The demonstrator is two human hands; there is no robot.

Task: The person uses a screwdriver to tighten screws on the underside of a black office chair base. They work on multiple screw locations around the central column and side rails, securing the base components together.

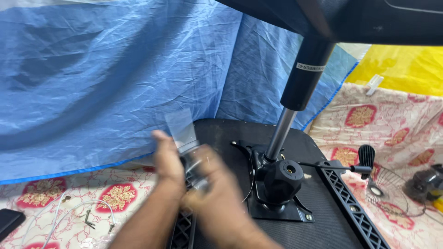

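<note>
My left hand (pixel 167 162) and my right hand (pixel 217 193) meet over the left edge of an upturned black chair seat (pixel 221 131). Between them they hold a small clear plastic bag (pixel 184 131) with dark small parts in it; motion blurs the hands and the bag. Right of the hands, a black mechanism plate (pixel 277 210) is fixed to the seat's underside, with a round black knob (pixel 284 177) and a gas lift column (pixel 295 92) rising from it at a tilt. A thin lever with a black paddle handle (pixel 366 157) sticks out to the right.
A blue tarp (pixel 106 78) hangs behind, a yellow one (pixel 406 67) at the back right. The floor cloth (pixel 397 124) is cream with red flowers. Loose screws (pixel 88 220) and a white cable (pixel 55 216) lie at lower left. A wire fan guard (pixel 392 193) lies at right.
</note>
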